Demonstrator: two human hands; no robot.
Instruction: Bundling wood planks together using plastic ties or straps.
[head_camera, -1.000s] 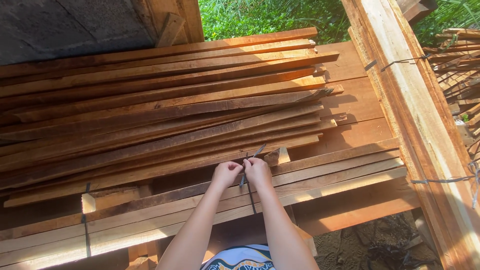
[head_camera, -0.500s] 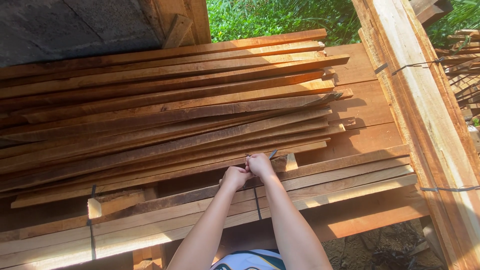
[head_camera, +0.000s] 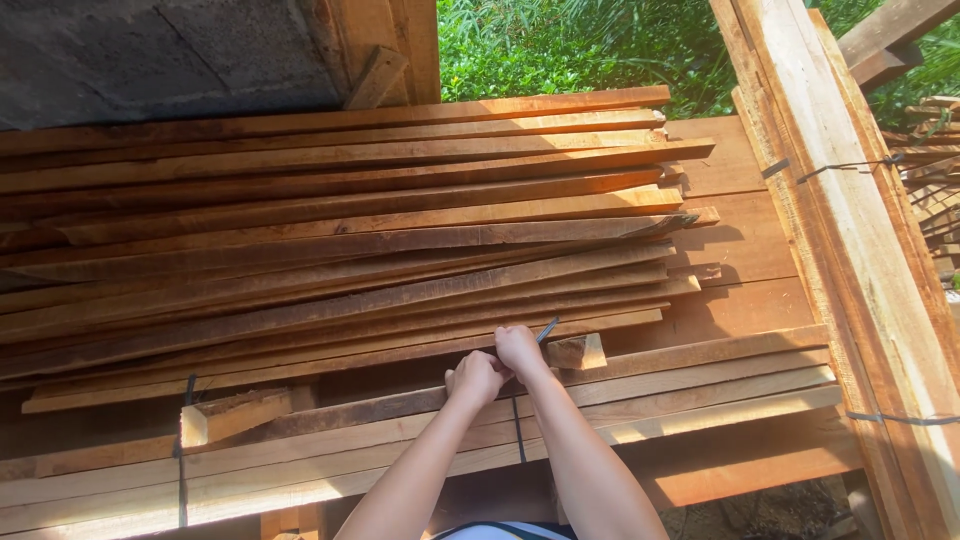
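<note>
Both hands meet at lower centre of the frame, over the front edge of a big stack of rough planks (head_camera: 330, 240). Right hand (head_camera: 520, 350) is curled tight, fingers pinched on a thin dark strap (head_camera: 546, 330) whose free end sticks up and to the right, just past the knuckles. Left hand (head_camera: 476, 377) sits just below-left of it, touching it, also closed into a loose fist around the same strap; exact finger grip is hidden behind the knuckles. Below the hands the strap runs straight down across the lower bundle of boards (head_camera: 640, 385), wrapped tight vs. their front edges.

A short wood block (head_camera: 576, 352) lies just right of the right hand, between the upper stack and the lower boards. Another short block (head_camera: 232, 414) sits at lower left, w/ a second dark strap (head_camera: 184, 450) running vertically beside it over the same lower boards.

Upper stack fills left and centre: long, thin, reddish-brown planks, ends uneven, fanned slightly toward the right. Wide flat boards (head_camera: 735, 230) show behind them at centre right. A heavy pale timber beam (head_camera: 850, 240) runs diagonally down the right side, w/ wire loops across it. Grey concrete wall (head_camera: 150, 50) at upper left; green foliage (head_camera: 580, 45) at top centre. Forearms enter from bottom centre.
</note>
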